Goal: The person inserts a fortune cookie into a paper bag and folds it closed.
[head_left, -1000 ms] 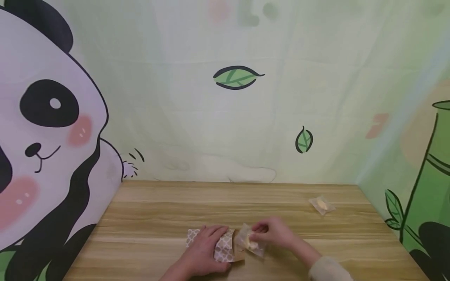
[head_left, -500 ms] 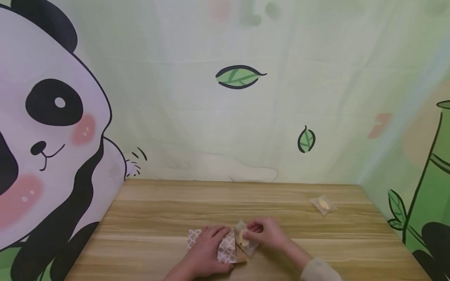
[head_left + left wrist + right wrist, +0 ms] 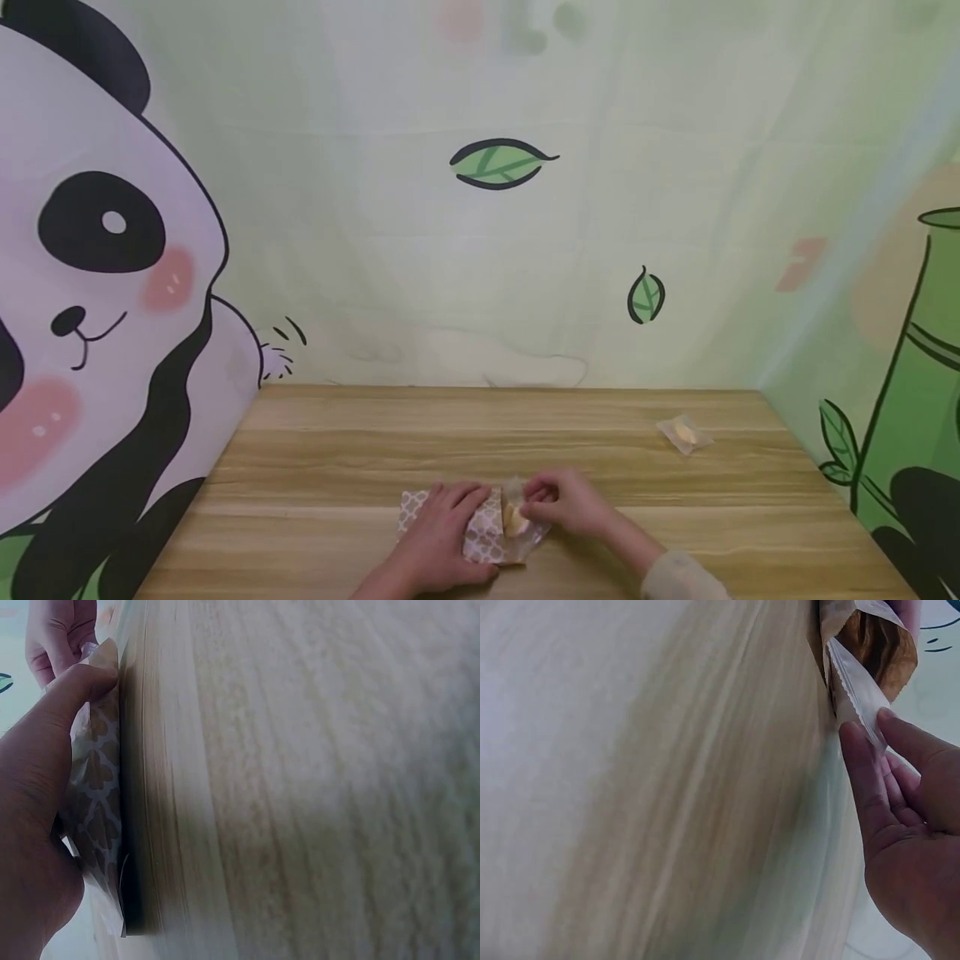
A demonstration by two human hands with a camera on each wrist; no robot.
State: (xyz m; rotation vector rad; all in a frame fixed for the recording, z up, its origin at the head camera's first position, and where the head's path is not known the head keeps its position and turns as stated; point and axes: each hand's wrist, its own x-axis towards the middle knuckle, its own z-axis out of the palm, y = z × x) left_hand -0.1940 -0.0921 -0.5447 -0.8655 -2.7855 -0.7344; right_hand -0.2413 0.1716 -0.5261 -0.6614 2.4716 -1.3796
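A paper bag (image 3: 483, 536) with a white-and-tan pattern lies flat on the table, its mouth facing right. My left hand (image 3: 442, 533) grips it from above, thumb along the near edge; the left wrist view shows that thumb bent over the bag (image 3: 97, 780). At the mouth, a small clear packet (image 3: 514, 522) with a pale yellow piece inside is pinched between the thumb and fingers of my right hand (image 3: 572, 503). In the right wrist view, the packet's crimped end (image 3: 862, 697) sits at the bag's gaping brown opening (image 3: 877, 649), partly within it.
Another clear packet (image 3: 684, 434) with a yellowish piece lies at the back right of the wooden table (image 3: 337, 467). Behind the table hangs a pale green backdrop (image 3: 360, 208) printed with a panda, leaves and bamboo.
The right hand has moved left with its packet, from beside the bag's mouth to right at the opening. The left hand stays on the bag. The head view has shifted slightly.
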